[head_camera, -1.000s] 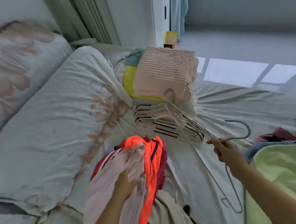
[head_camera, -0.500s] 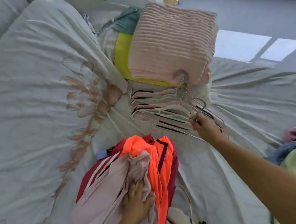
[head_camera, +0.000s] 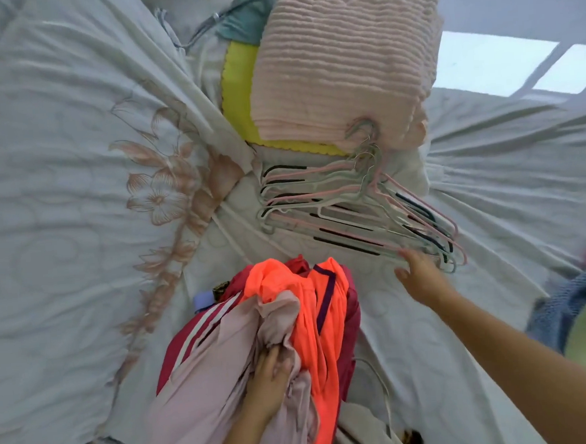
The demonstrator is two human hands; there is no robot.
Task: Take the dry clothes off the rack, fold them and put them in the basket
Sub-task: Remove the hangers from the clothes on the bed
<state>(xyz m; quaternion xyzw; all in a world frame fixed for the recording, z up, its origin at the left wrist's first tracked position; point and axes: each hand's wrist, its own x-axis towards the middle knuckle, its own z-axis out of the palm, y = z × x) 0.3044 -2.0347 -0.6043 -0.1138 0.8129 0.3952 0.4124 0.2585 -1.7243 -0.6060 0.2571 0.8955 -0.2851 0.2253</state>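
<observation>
Item: unfolded clothes bundle (head_camera: 310,310), six o'clock on the bed (head_camera: 488,192). My left hand (head_camera: 267,378) is clenched in its mauve garment, I judge to hold the heap together.
Item: hanger pile (head_camera: 352,204), centre, stacked aside. My right hand (head_camera: 422,275), fingers spread and empty, is at its five-o'clock edge.

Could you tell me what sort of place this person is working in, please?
Most likely a bedroom in a home. The work goes on over a bed with an embroidered quilt; a folded pink blanket lies on it, with loose clothes hangers and a bundle of laundry nearby.
</observation>
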